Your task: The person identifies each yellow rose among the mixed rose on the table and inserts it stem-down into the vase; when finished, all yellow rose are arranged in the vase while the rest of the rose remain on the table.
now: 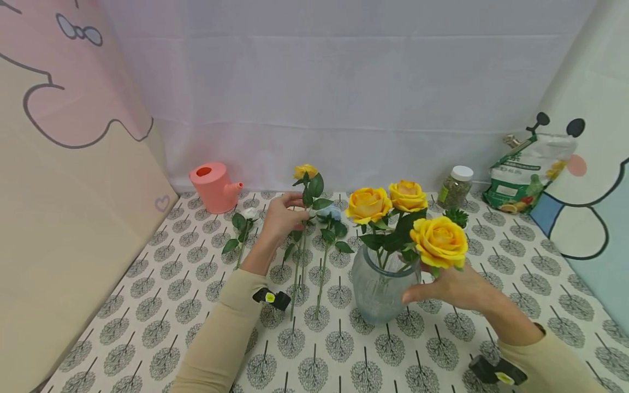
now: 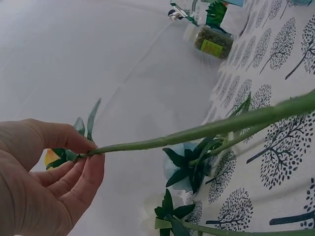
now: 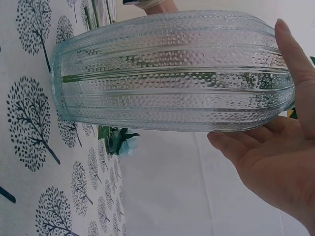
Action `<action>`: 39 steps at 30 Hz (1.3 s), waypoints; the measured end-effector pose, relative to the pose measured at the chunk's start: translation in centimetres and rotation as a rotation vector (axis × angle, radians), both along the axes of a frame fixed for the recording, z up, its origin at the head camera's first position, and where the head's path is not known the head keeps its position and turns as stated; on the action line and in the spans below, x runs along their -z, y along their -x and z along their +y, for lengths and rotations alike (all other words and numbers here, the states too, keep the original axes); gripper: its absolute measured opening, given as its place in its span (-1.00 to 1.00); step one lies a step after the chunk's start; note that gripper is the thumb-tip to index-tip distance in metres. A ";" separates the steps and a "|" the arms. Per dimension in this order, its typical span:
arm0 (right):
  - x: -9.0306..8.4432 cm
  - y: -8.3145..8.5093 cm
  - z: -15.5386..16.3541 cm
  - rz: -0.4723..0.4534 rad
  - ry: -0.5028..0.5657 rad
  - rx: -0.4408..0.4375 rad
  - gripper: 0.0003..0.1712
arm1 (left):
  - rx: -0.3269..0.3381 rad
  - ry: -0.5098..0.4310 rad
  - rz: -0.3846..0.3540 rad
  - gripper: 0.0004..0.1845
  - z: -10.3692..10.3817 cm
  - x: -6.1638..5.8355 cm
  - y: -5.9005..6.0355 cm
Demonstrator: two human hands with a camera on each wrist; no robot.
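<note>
Pink watering can (image 1: pixel 214 186) stands far left on the tree-print surface (image 1: pixel 147 305), out of the way. Right of it, the left hand (image 1: pixel 281 218) pinches a yellow rose stem (image 1: pixel 297 262) high up, lifting it upright off the surface. Further right, the right hand (image 1: pixel 454 286), fingers spread flat, steadies the glass vase (image 1: pixel 379 289), which already holds three yellow roses (image 1: pixel 439 241).
</note>
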State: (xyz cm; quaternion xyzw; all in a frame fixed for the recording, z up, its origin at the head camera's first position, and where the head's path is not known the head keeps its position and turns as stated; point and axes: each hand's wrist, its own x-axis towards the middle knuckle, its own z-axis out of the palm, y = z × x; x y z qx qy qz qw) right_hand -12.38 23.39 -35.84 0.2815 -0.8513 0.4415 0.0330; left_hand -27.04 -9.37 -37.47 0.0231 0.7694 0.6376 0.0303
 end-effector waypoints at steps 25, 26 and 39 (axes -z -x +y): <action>0.0 0.0 0.1 -0.035 0.010 -0.010 0.22 | 0.073 -0.155 0.180 -0.61 0.5 -4.0 -2.9; 0.0 -0.1 0.1 -0.044 0.010 -0.010 0.22 | 0.072 -0.170 0.190 -0.63 0.5 -4.3 -3.1; 0.0 -0.2 0.1 -0.054 0.007 0.010 0.26 | -0.008 -0.440 0.281 -0.71 1.2 -7.4 -6.6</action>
